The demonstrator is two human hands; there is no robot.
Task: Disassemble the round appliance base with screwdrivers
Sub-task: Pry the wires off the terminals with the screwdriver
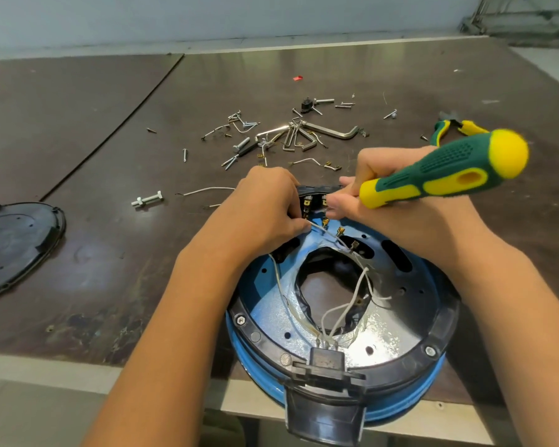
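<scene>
The round blue appliance base (381, 333) lies upside down at the table's near edge, black rim up, with loose white wires (346, 304) across its open middle. A black terminal block (317, 198) with brass connectors sits at its far side. My left hand (268, 208) pinches a white wire at that block. My right hand (397, 185) grips a green and yellow screwdriver (446, 169), handle pointing right; its fingertips reach to the block and the blade is hidden behind the hand.
A black round cover (17, 243) lies at the left. Loose screws, bolts and hex keys (291, 137) are scattered behind the base. Green and yellow pliers (452, 127) lie at the far right, a white bolt (147, 199) at mid-left.
</scene>
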